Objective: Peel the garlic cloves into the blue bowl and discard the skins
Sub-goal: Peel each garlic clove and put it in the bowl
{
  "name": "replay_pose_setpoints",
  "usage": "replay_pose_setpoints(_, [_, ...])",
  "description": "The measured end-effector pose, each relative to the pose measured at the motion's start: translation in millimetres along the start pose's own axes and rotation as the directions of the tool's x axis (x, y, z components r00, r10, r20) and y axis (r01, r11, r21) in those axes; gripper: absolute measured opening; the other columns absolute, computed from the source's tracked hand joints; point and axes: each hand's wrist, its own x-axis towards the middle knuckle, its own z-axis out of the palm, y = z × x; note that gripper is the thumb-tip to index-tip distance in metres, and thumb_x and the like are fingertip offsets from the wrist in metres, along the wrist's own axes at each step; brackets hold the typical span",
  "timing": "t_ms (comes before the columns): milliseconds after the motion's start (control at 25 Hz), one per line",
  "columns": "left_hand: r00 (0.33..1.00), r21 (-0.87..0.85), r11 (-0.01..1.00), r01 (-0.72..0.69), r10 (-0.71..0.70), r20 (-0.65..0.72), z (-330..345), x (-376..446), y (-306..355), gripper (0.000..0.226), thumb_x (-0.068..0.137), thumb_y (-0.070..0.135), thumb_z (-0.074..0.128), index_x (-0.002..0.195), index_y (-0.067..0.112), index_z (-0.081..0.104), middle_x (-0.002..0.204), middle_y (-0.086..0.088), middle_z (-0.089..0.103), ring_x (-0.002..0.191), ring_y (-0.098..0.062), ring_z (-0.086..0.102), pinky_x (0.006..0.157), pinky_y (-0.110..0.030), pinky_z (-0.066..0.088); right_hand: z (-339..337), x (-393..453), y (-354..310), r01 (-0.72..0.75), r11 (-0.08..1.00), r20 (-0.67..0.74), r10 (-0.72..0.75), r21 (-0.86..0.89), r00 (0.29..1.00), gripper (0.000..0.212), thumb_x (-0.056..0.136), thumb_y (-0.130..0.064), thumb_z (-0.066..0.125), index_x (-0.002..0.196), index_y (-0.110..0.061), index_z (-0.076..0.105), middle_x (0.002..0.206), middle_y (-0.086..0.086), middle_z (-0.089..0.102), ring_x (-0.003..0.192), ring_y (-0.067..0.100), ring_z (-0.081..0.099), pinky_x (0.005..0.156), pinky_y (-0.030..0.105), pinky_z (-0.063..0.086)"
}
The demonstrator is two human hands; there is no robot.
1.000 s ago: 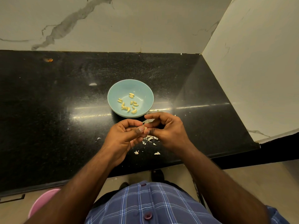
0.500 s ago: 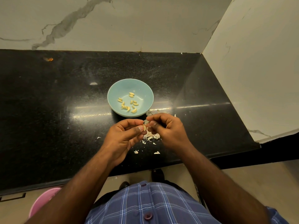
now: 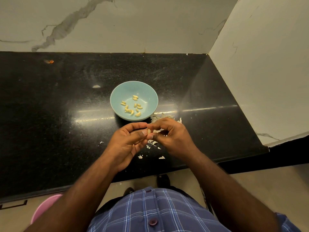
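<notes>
The person is standing at the black surface [image 3: 50, 124], working both hands together just in front of the blue bowl [image 3: 120, 92]. The left hand [image 3: 128, 143] is pinching a pale garlic clove [image 3: 149, 131] between thumb and curled fingers, and the right hand [image 3: 172, 134] is meeting it there, its thumb and forefinger closing on the same clove. The bowl is sitting upright on the surface, holding a scatter of peeled cloves [image 3: 132, 106] in its bottom. Torn skins [image 3: 153, 143] are lying on the surface under and beside the hands, with more skin peeking out behind the right hand, next to the bowl. A pink tub [image 3: 45, 208] is showing below the surface edge, at the person's left.
</notes>
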Motion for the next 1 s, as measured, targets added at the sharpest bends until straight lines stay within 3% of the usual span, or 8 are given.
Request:
replay_pose_setpoints(240, [1.0, 0.107, 0.994, -0.004, 0.001, 0.02, -4, -2, -1, 0.029, 0.079, 0.011, 0.073, 0.106, 0.003, 0.069, 0.085, -0.013, 0.075, 0.072, -0.015, 0.071, 0.064, -0.02, 0.057, 0, 2, -2, -0.063, 0.997, -0.015, 0.063, -0.05, 0.998, 0.012, 0.081, -0.023, 0.084, 0.093, -0.021, 0.079, 0.088, -0.01, 0.072, 0.085, 0.009, 0.067, 0.077, 0.041, 0.059])
replay_pose_setpoints(360, [0.999, 0.11, 0.993, -0.03, 0.032, -0.012, -6, 0, 2, 0.017, 0.084, 0.006, 0.071, 0.1, 0.005, 0.071, 0.084, -0.014, 0.075, 0.07, -0.015, 0.071, 0.06, -0.019, 0.056, -2, 2, -2, -0.082, 0.996, 0.052, 0.083, -0.021, 0.995, 0.026, 0.082, -0.017, 0.084, 0.107, -0.022, 0.078, 0.092, -0.009, 0.072, 0.088, 0.007, 0.068, 0.078, 0.028, 0.058])
replay_pose_setpoints(480, [0.998, 0.125, 0.992, -0.032, 0.038, -0.043, -4, 1, 0, 0.011, 0.091, 0.002, 0.065, 0.1, 0.004, 0.071, 0.081, -0.012, 0.075, 0.067, -0.012, 0.069, 0.059, -0.017, 0.056, -4, 2, -2, -0.139, 0.99, -0.001, 0.139, 0.022, 0.99, 0.027, 0.087, -0.005, 0.077, 0.111, -0.016, 0.077, 0.093, -0.011, 0.072, 0.085, -0.001, 0.068, 0.079, 0.018, 0.055])
replay_pose_setpoints(640, [0.996, 0.182, 0.982, -0.051, 0.065, -0.069, -2, 1, -3, 0.009, 0.094, 0.002, 0.063, 0.1, 0.007, 0.068, 0.079, -0.009, 0.075, 0.064, -0.01, 0.067, 0.057, -0.017, 0.055, -9, 2, -3, -0.132, 0.988, -0.063, 0.128, -0.076, 0.99, 0.021, 0.093, -0.026, 0.073, 0.113, -0.021, 0.077, 0.103, -0.007, 0.077, 0.097, 0.002, 0.069, 0.09, 0.029, 0.057])
replay_pose_setpoints(760, [0.994, 0.182, 0.979, -0.089, 0.098, -0.041, 0, 1, -3, 0.012, 0.086, 0.006, 0.07, 0.097, 0.007, 0.065, 0.076, -0.01, 0.073, 0.062, -0.011, 0.066, 0.056, -0.018, 0.054, -5, 2, -6, -0.113, 0.991, 0.011, 0.114, -0.065, 0.993, 0.021, 0.091, -0.03, 0.075, 0.111, -0.024, 0.078, 0.103, -0.01, 0.074, 0.099, 0.004, 0.067, 0.088, 0.032, 0.056])
replay_pose_setpoints(840, [0.993, 0.208, 0.972, -0.106, 0.113, -0.023, -1, 1, -4, 0.021, 0.076, 0.012, 0.076, 0.094, 0.007, 0.066, 0.074, -0.009, 0.072, 0.062, -0.012, 0.065, 0.056, -0.019, 0.053, 0, 0, -7, -0.137, 0.991, 0.078, 0.137, -0.005, 0.988, 0.02, 0.091, -0.029, 0.075, 0.109, -0.022, 0.078, 0.101, -0.009, 0.075, 0.098, 0.007, 0.069, 0.087, 0.035, 0.058])
replay_pose_setpoints(1000, [0.975, 0.41, 0.894, -0.183, 0.217, -0.039, -11, 4, -9, 0.012, 0.085, 0.003, 0.076, 0.093, 0.011, 0.074, 0.078, -0.007, 0.074, 0.07, -0.014, 0.068, 0.065, -0.026, 0.054, -3, 2, -5, -0.215, 0.971, 0.021, 0.214, 0.102, 0.977, 0.013, 0.083, -0.013, 0.083, 0.094, -0.018, 0.077, 0.087, -0.003, 0.077, 0.084, 0.01, 0.073, 0.082, 0.037, 0.062])
